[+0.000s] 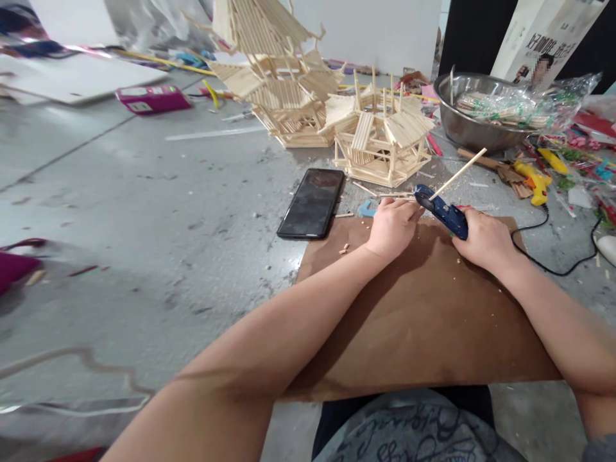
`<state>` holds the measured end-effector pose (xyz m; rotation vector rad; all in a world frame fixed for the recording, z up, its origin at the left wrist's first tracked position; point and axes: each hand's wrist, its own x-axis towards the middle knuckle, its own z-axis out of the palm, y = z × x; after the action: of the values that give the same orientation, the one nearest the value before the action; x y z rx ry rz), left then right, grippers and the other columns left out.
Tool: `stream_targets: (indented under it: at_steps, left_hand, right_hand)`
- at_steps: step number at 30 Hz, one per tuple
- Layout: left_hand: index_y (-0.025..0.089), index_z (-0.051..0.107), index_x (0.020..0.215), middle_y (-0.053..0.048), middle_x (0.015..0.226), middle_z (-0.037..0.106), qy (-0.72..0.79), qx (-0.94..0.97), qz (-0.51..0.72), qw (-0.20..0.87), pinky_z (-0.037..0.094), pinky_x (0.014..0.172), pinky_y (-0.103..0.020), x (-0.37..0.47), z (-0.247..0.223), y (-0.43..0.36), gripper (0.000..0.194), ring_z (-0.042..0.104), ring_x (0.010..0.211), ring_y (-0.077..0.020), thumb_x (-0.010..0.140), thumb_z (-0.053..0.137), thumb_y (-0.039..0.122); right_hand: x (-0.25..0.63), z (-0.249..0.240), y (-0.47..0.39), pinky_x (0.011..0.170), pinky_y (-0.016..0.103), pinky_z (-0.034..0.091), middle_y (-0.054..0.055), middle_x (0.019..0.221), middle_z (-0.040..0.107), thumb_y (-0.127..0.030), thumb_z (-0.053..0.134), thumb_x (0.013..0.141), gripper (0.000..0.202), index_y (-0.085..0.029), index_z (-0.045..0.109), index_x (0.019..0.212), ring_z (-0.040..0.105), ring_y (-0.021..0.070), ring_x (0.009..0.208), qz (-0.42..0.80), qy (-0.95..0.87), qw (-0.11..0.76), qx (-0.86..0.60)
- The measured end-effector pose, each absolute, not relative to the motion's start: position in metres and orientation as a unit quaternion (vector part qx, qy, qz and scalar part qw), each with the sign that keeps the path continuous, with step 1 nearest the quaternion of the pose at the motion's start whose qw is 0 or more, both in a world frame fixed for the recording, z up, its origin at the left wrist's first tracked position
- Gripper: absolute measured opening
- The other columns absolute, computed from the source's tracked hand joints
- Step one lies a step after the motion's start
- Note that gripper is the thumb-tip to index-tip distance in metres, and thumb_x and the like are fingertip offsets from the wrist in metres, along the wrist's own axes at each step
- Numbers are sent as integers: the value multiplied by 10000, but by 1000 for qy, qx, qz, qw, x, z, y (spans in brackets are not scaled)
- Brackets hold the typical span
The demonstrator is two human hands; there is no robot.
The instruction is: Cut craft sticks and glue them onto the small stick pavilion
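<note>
My right hand (488, 240) is wrapped round a blue-handled cutter (447, 215), whose head points left towards my left hand. A thin wooden stick (459, 173) crosses the cutter's head and slants up to the right. My left hand (393, 226) is closed on the stick's lower end, close beside the head; its fingertips are partly hidden. Both hands are above the far edge of a brown board (409, 327). Just beyond them stands a low stick-built pavilion frame (380, 141), with short stick offcuts lying before it.
A taller stick pagoda (274, 83) stands behind left. A black phone (312, 204) lies by the board's corner. To the right are a metal bowl (474, 131) of bagged sticks and a yellow glue gun (534, 181) with a black cord. A magenta box (153, 100) sits far left.
</note>
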<state>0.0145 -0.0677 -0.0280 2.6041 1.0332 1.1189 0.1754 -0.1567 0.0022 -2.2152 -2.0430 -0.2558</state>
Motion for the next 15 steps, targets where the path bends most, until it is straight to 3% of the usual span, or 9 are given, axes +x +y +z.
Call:
stream_targets:
  at_steps: [15]
  left_hand:
    - [168, 621, 697, -37, 657, 652, 344, 862, 368, 58, 385, 681, -269, 16, -28, -69, 231, 572, 631, -138, 829, 444, 236]
  right_hand:
    - [175, 4, -154, 619, 359, 438, 118, 853, 660, -292, 509, 700, 433, -143, 515, 1106, 618, 273, 728, -66, -660, 40, -747]
